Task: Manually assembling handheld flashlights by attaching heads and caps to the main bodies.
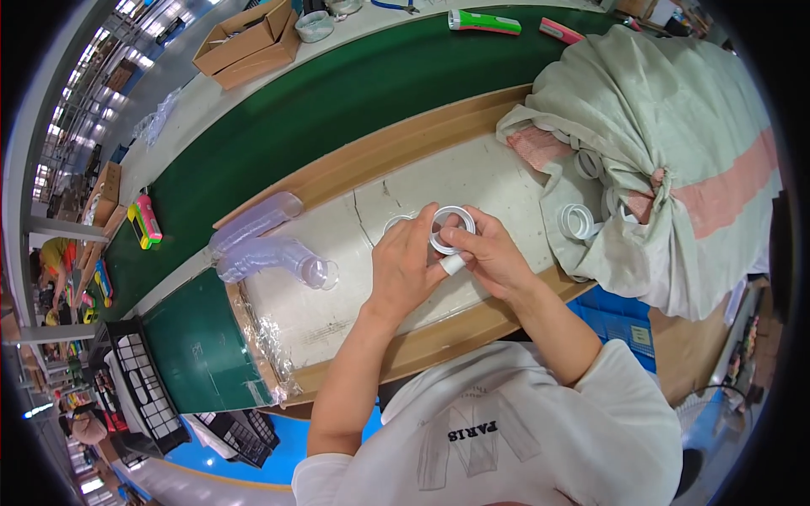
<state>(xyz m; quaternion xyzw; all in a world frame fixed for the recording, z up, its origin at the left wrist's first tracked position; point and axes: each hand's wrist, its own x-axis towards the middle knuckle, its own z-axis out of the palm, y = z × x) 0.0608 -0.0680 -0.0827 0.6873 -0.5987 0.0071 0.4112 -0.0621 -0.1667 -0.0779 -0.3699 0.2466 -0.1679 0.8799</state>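
Over the cardboard-edged work surface, my left hand (402, 268) and my right hand (498, 257) come together around a white plastic ring (453, 230). My right thumb presses across its rim, while the left fingers close on its other side. A white wrap (453, 264) shows on a finger below the ring. Part of another pale ring (396, 221) peeks out behind my left hand. To the left lie two rows of nested clear plastic discs (274, 257), slightly bluish. More white rings (577, 221) spill from the mouth of a large woven sack (624, 110) on the right.
A green conveyor belt (354, 93) runs behind the cardboard edging (371, 164). On it lie a green flashlight (484, 22), a pink one (560, 31) and a pink-yellow one (145, 222). An open cardboard box (246, 42) stands beyond. Black crates (143, 388) sit at lower left.
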